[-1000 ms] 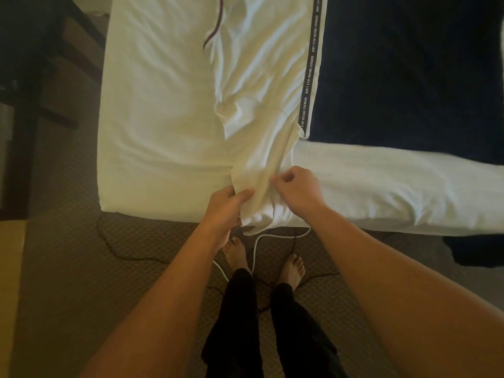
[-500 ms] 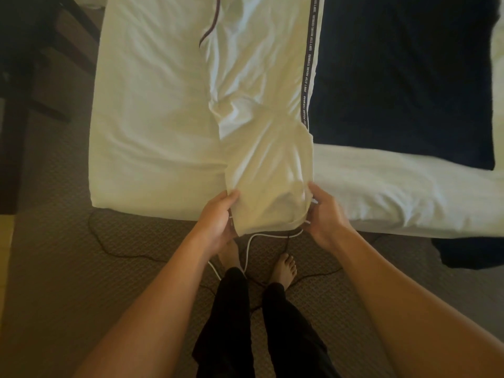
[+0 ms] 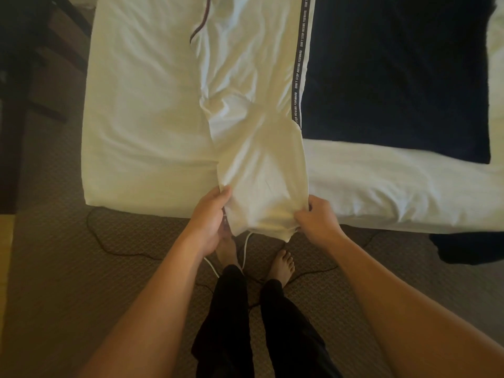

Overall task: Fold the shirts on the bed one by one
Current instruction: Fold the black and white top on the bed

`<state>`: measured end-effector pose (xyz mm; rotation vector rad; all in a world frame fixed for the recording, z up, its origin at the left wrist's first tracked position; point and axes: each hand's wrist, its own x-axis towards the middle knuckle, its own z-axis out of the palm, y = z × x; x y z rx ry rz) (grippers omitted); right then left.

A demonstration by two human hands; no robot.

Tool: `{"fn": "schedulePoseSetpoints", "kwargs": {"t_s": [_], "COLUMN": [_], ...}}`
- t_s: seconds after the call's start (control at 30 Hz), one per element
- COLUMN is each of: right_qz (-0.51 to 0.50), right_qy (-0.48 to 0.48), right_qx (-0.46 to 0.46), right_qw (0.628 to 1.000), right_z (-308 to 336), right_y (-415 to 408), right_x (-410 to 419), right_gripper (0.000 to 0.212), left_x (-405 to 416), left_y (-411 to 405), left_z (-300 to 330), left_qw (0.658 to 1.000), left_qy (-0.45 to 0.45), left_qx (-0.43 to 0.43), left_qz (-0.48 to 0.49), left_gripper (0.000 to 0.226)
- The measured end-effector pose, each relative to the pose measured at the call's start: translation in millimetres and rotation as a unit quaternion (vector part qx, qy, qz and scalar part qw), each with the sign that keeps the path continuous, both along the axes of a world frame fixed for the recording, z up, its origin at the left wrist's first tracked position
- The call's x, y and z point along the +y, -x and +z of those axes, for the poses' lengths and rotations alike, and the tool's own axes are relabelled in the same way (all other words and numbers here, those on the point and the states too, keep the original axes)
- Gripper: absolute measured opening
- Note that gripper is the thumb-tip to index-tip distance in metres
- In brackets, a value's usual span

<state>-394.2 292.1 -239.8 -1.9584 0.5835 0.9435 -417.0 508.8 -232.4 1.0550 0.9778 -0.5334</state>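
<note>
The left hand (image 3: 211,218) grips the near left corner of the white shirt (image 3: 253,105), thumb on top of the cloth and fingers curled under the edge. The right hand (image 3: 316,218) pinches the near right corner, fingers bunched on the hem. Between the two hands the hem hangs just past the near edge of the bed (image 3: 141,126), drooping slightly in the middle.

From the hands the shirt runs straight away across the bed as a long, narrowed strip, wrinkled, with a creased fold about halfway up. Along its right edge, beyond the right hand, runs a dark tape (image 3: 298,77) printed with small pale letters. Far beyond the left hand, near the top of the view, a thin dark-red trim (image 3: 200,25) curves along the shirt's left side.

Right of the shirt, beyond the right hand, a dark navy cloth (image 3: 395,72) lies flat on the bed, its left edge touching the taped edge of the shirt. What kind of garment it is cannot be told. Another dark piece (image 3: 469,246) hangs off the bed's near edge, far to the right of the right hand.

Below the hands, the person's bare feet (image 3: 283,264) stand on a patterned carpet (image 3: 68,268), legs in black trousers (image 3: 231,323). A white cable (image 3: 246,249) drops from under the hem between the hands, and a thin black cable (image 3: 109,241) loops on the carpet left of the left hand. Dark wooden furniture (image 3: 35,64) stands far to the left.
</note>
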Motion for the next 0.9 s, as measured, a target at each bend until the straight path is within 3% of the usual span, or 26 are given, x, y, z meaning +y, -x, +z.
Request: {"fn": "schedulePoseSetpoints", "kwargs": {"t_s": [0.13,0.23,0.33,0.43,0.53,0.67,0.77,0.9], "right_qz": [-0.131,-0.265,-0.327,-0.355,-0.296,-0.075,-0.014,0.045], "right_qy": [-0.06,-0.153,-0.165,-0.194,-0.211,-0.077,-0.014,0.055], "right_qx": [0.023,0.026,0.029,0.061,0.049,0.023,0.025,0.025], "right_qw": [0.989,0.952,0.93,0.912,0.93,0.994,0.999,0.997], "right_z": [5.4,10.7,7.8,15.4,18.2,14.2,6.6,-0.8], "right_y": [0.6,0.1,3.5,1.8,0.0,9.6,19.4,27.0], "right_x": [7.6,15.6,20.1,26.3,26.9,17.0,8.1,4.5], "right_gripper": [0.028,0.041,0.037,0.038,0.049,0.032,0.021,0.018], "left_x": [-3.8,-0.6,-3.1,-9.7,-10.2,-12.6,-17.4,-25.9], "left_y": [4.9,7.9,13.9,21.5,21.7,21.5,24.7,33.2], "left_z": [0.4,-1.1,-0.4,-5.9,-9.1,-7.6,-0.3,4.4], "left_qw": [1.0,0.997,0.986,0.967,0.975,0.986,0.985,0.986], "left_qy": [-0.018,0.05,0.037,0.022,0.05,0.074,0.064,0.06], "left_qx": [-0.011,-0.053,-0.06,-0.072,-0.094,-0.07,-0.066,-0.074], "left_qz": [-0.014,0.001,-0.153,-0.244,-0.193,-0.135,-0.149,-0.139], "left_gripper": [0.026,0.041,0.065,0.061,0.054,0.039,0.027,0.032]}}
